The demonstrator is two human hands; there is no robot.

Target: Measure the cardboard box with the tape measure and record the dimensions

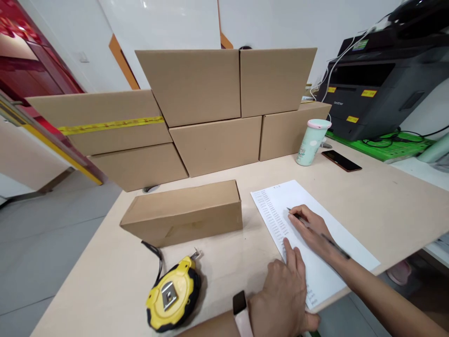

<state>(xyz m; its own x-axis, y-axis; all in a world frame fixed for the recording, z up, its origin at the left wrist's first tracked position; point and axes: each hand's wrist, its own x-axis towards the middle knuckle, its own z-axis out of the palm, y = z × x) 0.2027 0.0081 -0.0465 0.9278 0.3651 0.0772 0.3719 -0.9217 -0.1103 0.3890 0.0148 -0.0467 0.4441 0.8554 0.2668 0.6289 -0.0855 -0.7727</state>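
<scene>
A pen (336, 246) is gripped between the fingers of my right hand (312, 229), its tip just above or on a white sheet of paper (326, 234). Columns of small handwritten entries run down the sheet's left side. My left hand (284, 290) rests over the paper's left edge with fingers stretched out, the index fingertip by the lower entries. A watch (240, 306) with a pale strap is on that wrist. Left of it lies a yellow and black tape measure (171, 295), its metal end hook sticking out. Behind that is a long closed cardboard box (189, 210).
Several stacked cardboard boxes (213, 145) line the table's (393, 210) back edge. A mint tumbler (311, 142) with a pink rim stands right of them, beside a black phone (341, 160). A dark printer (379, 89) sits at the back right on a green base (396, 147).
</scene>
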